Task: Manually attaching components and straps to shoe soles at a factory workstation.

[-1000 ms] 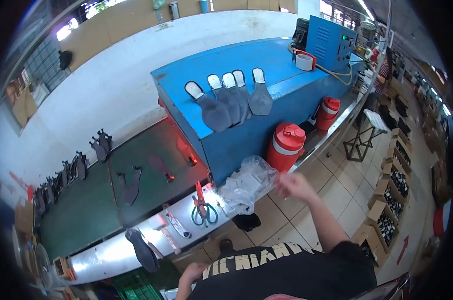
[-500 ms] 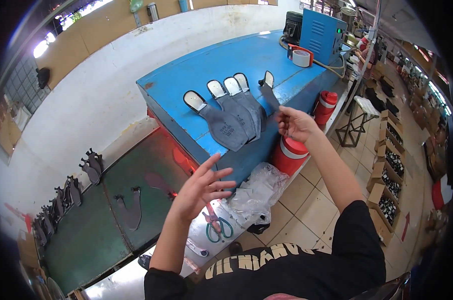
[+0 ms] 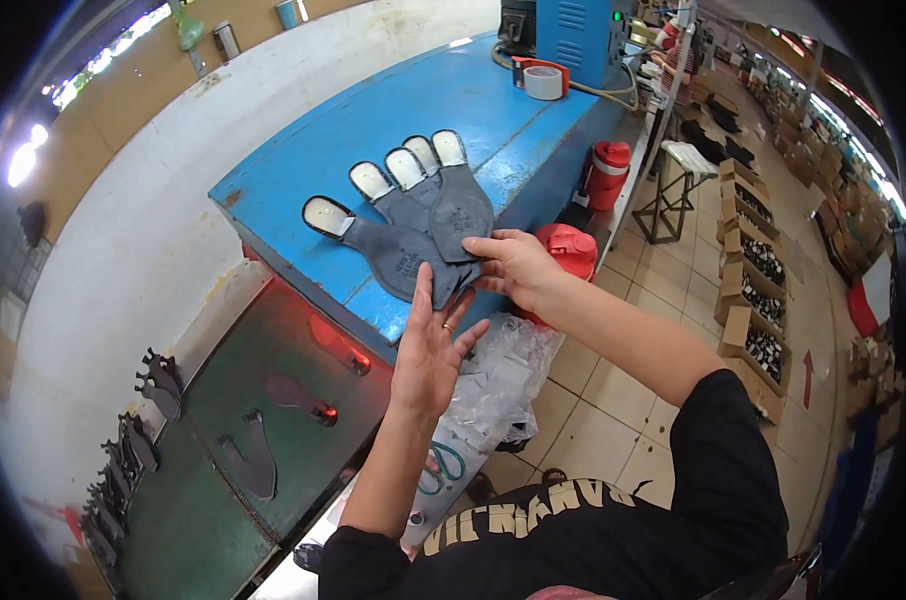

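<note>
Several dark grey shoe insoles with white, black-rimmed heel ends lie fanned out on the blue machine top (image 3: 268, 200). My right hand (image 3: 518, 265) grips the toe end of the uppermost insole (image 3: 461, 212), thumb on top and fingers underneath; it overlaps the others in the fan. Against the toe edge of the front insole (image 3: 388, 255) rests my left hand (image 3: 428, 350), its fingers stretched and apart, a ring on one of them. Part of the left fingertips is hidden at the insole edges.
Lower left, a green conveyor belt (image 3: 173, 490) carries dark sole pieces (image 3: 253, 460) under a red glow. Near my hands are clear plastic bags (image 3: 508, 375), green-handled scissors (image 3: 448, 465) and red jugs (image 3: 606, 175). A tape dispenser (image 3: 545, 80) stands farther back; open boxes (image 3: 758, 345) line the floor.
My right hand has brought the insole left from the fan's right side and laid it over the others. My left hand has risen to the insoles' toe edges. The view has shifted right.
</note>
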A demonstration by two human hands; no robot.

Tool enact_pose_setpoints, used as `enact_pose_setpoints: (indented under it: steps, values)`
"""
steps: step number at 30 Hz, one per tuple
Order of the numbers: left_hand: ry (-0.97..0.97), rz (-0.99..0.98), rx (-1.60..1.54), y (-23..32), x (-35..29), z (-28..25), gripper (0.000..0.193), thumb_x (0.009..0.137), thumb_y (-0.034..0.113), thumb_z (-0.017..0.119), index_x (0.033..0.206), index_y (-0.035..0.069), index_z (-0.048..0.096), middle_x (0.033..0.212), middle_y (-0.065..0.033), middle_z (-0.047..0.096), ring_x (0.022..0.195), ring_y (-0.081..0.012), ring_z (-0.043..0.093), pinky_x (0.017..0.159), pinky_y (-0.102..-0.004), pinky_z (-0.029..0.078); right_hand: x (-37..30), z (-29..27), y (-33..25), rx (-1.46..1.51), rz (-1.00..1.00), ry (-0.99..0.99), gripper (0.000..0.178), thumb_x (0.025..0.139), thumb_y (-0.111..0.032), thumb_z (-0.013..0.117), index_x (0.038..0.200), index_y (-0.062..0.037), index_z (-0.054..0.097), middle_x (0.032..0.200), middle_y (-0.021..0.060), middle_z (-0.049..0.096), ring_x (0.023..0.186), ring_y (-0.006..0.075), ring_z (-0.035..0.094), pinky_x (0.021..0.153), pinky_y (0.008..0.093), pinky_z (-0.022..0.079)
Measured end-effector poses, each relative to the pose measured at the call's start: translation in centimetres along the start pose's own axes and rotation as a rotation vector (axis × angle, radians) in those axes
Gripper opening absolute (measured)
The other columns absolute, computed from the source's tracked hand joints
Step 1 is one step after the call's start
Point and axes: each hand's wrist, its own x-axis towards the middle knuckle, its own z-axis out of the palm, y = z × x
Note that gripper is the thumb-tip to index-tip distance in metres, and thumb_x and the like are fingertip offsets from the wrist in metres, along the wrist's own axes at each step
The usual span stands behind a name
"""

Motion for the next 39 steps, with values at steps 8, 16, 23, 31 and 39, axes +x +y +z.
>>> enact_pose_setpoints:
  steps: [8, 16, 23, 31, 39]
  values:
    - [-0.101, 0.054, 0.261, -3.9, 0.0, 2.5, 0.079, 0.096, 0.044, 0.049, 0.155, 0.010, 0.008, 0.155, -0.0086, 0.027, 0.140, -0.0242, 0.032, 0.102, -0.0384, 0.040, -0.2, -5.3, 1.1, 0.357, 0.162, -0.221, 0.041, 0.082, -0.019, 0.074, 0.116, -0.0026, 0.057, 0.104, 0.0064, 0.066, 0.096, 0.0200, 0.063, 0.085, 0.0370, 0.050]
    - [-0.200, 0.282, 1.074, -12.1, 2.8, 11.2, 0.091, 0.083, 0.013, 0.068, 0.153, -0.001, 0.012, 0.141, -0.0195, 0.046, 0.122, -0.0222, 0.049, 0.094, -0.0320, 0.044, -1.9, -14.0, -0.5, 0.357, -0.193, -0.214, 0.052, 0.079, -0.003, 0.073, 0.126, 0.0020, 0.052, 0.112, 0.0096, 0.063, 0.100, 0.0185, 0.061, 0.090, 0.0330, 0.050]
    - [-0.576, 0.213, 0.989, -24.0, 8.9, 22.6, 0.083, 0.084, 0.013, 0.068, 0.150, -0.004, 0.021, 0.119, -0.0239, 0.063, 0.109, -0.0277, 0.062, 0.096, -0.0363, 0.045, -9.1, -35.9, -7.6, 0.410, -0.533, -0.042, 0.053, 0.082, -0.003, 0.071, 0.130, 0.0001, 0.048, 0.121, 0.0083, 0.060, 0.104, 0.0175, 0.060, 0.092, 0.0327, 0.049]
    - [-0.326, -0.189, 0.104, -43.4, 24.7, 35.6, 0.079, 0.090, 0.038, 0.065, 0.149, 0.002, 0.026, 0.144, -0.0131, 0.043, 0.127, -0.0281, 0.049, 0.101, -0.0405, 0.044, -9.7, -60.6, -13.2, -0.858, -0.876, 0.670, 0.032, 0.081, -0.007, 0.068, 0.112, -0.0063, 0.058, 0.089, 0.0122, 0.066, 0.082, 0.0257, 0.066, 0.070, 0.0358, 0.053]
    - [-0.060, -0.539, -0.265, -60.0, 48.5, 46.1, 0.021, 0.091, 0.022, 0.063, 0.102, 0.004, 0.063, 0.101, -0.0055, 0.064, 0.097, -0.0168, 0.061, 0.090, -0.0332, 0.048, 1.5, -78.8, -15.1, -1.435, -0.929, 0.788, 0.045, 0.066, -0.007, 0.065, 0.111, -0.0099, 0.063, 0.119, 0.0128, 0.058, 0.104, 0.0284, 0.056, 0.087, 0.0405, 0.044]
